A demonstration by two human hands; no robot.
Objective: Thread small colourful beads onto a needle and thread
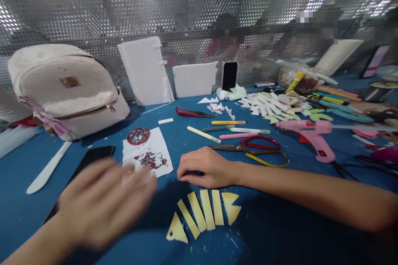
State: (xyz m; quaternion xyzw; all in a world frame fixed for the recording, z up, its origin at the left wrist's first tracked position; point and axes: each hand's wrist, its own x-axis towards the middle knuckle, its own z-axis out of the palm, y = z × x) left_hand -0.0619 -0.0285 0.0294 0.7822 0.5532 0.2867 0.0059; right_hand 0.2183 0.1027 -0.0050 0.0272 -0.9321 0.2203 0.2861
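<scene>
Several yellow cut pieces form a fish shape on the blue table: a head piece with a small dark eye, slanted strips and a notched tail piece. Just beyond them my right hand rests on the table, loosely curled, thumb near the fingertips, nothing visible inside. My left hand is blurred by motion at the left, its fingers stretched out over the near side of a dark phone-like slab. Beside it lies a white paper with scattered glitter and a glitter-filled red-rimmed lid.
Scissors lie behind my right hand, with markers and a red cutter beyond. A pink glue gun and cut strips are at right. A white backpack, plastic knife and upright phone stand around.
</scene>
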